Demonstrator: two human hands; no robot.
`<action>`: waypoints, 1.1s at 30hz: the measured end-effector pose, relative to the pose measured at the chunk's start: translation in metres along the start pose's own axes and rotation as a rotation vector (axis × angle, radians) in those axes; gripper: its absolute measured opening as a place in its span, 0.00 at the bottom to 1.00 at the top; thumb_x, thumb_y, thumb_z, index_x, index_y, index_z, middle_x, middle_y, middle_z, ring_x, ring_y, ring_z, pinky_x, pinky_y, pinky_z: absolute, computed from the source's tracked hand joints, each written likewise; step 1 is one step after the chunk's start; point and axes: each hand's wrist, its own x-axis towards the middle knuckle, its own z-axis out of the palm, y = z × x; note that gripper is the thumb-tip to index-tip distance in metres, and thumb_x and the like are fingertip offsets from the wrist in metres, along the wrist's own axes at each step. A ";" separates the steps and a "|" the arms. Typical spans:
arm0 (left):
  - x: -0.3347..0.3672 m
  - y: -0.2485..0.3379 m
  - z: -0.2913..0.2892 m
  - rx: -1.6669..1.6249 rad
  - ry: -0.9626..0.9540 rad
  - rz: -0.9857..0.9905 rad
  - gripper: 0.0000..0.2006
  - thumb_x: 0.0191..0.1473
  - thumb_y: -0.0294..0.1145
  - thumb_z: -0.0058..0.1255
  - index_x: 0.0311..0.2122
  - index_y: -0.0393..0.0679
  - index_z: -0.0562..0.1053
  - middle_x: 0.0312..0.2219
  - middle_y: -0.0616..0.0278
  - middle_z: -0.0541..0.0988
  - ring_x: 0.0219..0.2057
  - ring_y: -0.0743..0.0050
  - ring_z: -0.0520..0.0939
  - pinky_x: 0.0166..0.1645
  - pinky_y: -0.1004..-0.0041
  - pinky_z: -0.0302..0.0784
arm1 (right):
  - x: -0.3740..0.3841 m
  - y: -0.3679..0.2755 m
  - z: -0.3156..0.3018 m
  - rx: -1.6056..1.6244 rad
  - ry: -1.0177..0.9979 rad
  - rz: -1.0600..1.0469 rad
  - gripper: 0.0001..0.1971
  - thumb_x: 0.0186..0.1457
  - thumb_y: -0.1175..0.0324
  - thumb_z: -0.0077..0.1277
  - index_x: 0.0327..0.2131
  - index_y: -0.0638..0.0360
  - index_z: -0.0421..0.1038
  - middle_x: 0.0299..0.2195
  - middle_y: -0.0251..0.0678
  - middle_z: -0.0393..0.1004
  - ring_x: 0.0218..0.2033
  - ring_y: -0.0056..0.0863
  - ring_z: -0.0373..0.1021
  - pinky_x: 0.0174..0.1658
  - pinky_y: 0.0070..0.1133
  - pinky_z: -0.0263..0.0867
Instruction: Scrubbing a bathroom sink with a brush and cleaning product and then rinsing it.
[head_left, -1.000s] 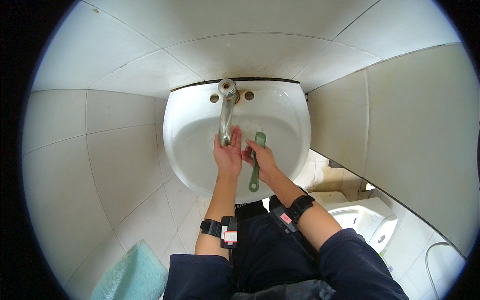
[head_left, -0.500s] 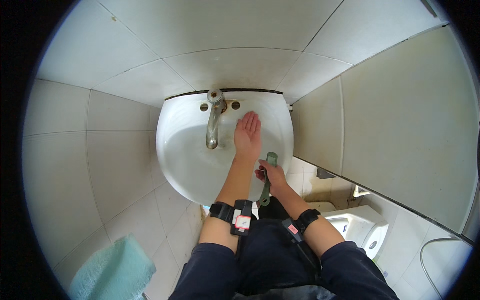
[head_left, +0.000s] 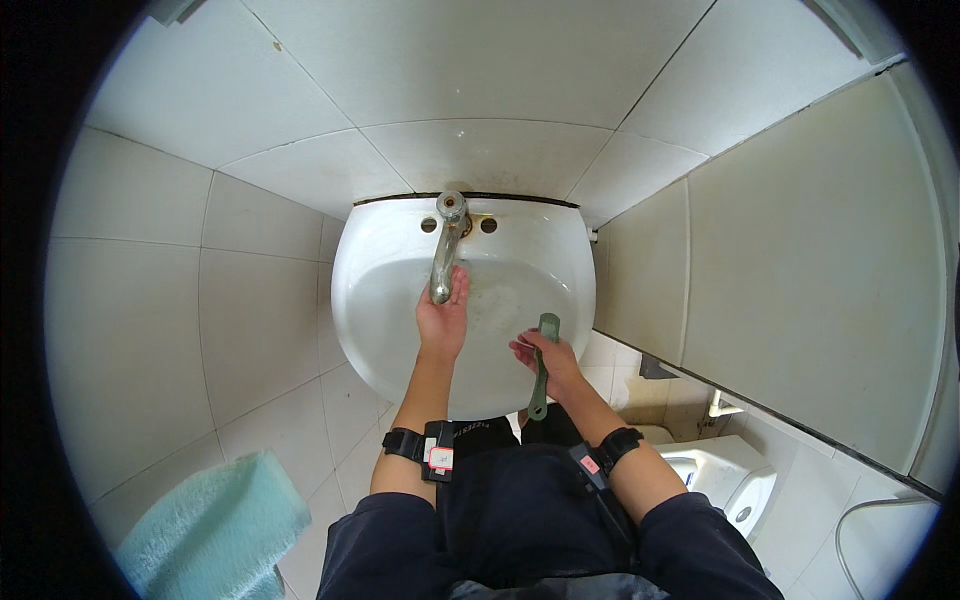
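Note:
My left hand point(head_left: 442, 318) is beneath the spout of the metal faucet point(head_left: 442, 265), palm up and fingers stretched out, holding nothing. The spout hides part of the fingers. To its right, my right hand point(head_left: 550, 358) grips a slim green tool point(head_left: 540, 385) with a hole in its rounded lower end. The tool's flat upper end sticks out above the hand, over the right side of the white sink point(head_left: 355, 310). I cannot make out what kind of tool it is.
Tiled walls stand behind and left of the sink, with a pale panel point(head_left: 800, 260) on the right. A light blue towel point(head_left: 225, 525) hangs at lower left. A white fixture resembling a toilet point(head_left: 725, 475) is at lower right, near a grey hose point(head_left: 840, 535).
My left hand has moved left from the sink's right half to beneath the spout. My right hand keeps the green tool in nearly the same place. The view has shifted slightly.

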 end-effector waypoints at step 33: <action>0.000 -0.007 -0.017 -0.293 0.060 -0.040 0.17 0.58 0.28 0.28 0.48 0.28 0.63 0.41 0.46 0.72 0.43 0.58 0.74 0.51 0.66 0.71 | 0.020 -0.025 0.046 -0.007 -0.122 -0.014 0.13 0.55 0.69 0.48 0.42 0.63 0.61 0.40 0.43 0.69 0.42 0.37 0.70 0.45 0.25 0.68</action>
